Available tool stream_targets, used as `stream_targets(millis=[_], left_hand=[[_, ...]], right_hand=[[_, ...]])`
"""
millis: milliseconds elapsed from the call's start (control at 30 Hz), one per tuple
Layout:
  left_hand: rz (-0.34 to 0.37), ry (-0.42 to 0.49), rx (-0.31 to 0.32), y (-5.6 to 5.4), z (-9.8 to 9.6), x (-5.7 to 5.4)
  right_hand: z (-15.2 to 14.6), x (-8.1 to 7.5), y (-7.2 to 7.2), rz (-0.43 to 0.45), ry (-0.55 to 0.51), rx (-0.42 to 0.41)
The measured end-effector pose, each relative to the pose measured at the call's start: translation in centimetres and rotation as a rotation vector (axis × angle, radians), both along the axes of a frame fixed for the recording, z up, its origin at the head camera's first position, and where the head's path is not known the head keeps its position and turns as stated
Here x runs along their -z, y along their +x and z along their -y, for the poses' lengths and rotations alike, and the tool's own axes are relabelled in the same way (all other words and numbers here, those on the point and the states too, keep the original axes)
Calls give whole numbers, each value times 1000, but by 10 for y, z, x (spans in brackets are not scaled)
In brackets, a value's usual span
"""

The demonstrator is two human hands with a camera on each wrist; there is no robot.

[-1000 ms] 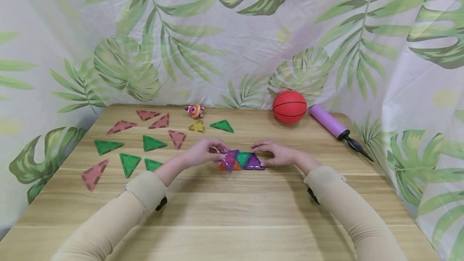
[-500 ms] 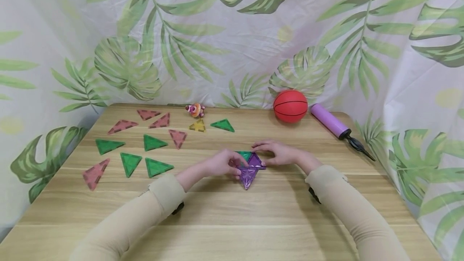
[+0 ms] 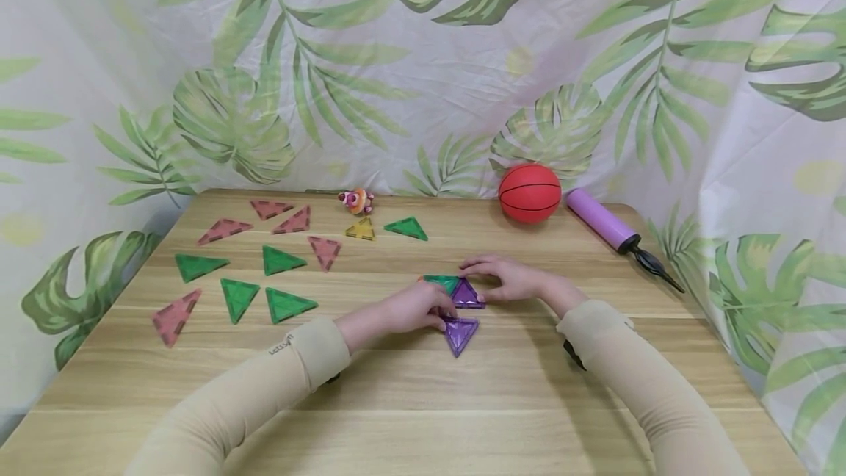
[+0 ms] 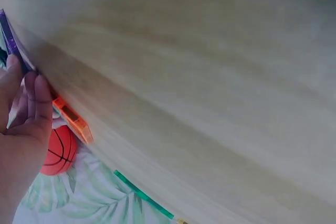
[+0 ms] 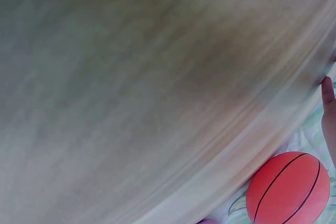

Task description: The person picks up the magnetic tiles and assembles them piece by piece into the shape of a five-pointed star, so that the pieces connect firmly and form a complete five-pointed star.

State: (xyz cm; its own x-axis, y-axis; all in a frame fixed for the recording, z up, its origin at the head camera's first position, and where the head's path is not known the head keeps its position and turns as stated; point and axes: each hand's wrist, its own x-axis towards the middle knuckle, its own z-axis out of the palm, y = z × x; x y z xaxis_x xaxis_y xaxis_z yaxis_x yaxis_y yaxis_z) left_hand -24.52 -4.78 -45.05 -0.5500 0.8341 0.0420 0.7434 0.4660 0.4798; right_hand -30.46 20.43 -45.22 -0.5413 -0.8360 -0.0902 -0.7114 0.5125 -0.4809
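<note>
Near the table's middle, my left hand [image 3: 413, 308] pinches a purple triangular magnetic tile [image 3: 460, 335] by its left corner. This tile points toward me, just in front of a row of joined tiles. In that row lie a green triangular tile [image 3: 441, 283] and another purple triangular tile [image 3: 468, 295]. An orange tile [image 4: 73, 120] in the left wrist view is mostly hidden behind my left hand in the head view. My right hand [image 3: 509, 279] rests at the row's right end, fingers extended, index finger by the top edge and thumb at the purple tile's right corner.
Loose red tiles [image 3: 176, 318] and green tiles [image 3: 291, 305] lie spread over the left side. A yellow tile [image 3: 360, 229], a green tile [image 3: 407, 228] and a small toy figure [image 3: 357, 201] are farther back. A red ball [image 3: 529, 193] and a purple hand pump [image 3: 601, 222] occupy the back right.
My left hand has moved right and toward me, bringing the purple tile from over the row's left part to in front of it. My right hand stays in place.
</note>
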Motion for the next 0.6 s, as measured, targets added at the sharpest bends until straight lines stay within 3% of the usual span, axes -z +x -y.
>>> stream_targets(millis=[400,600], left_hand=[[-106,7,-98,-1,0,1],[-105,9,-168,-6,-6,3]], right_hand=[[1,0,0,-6,8,4],[1,0,0,-16,9,-1]])
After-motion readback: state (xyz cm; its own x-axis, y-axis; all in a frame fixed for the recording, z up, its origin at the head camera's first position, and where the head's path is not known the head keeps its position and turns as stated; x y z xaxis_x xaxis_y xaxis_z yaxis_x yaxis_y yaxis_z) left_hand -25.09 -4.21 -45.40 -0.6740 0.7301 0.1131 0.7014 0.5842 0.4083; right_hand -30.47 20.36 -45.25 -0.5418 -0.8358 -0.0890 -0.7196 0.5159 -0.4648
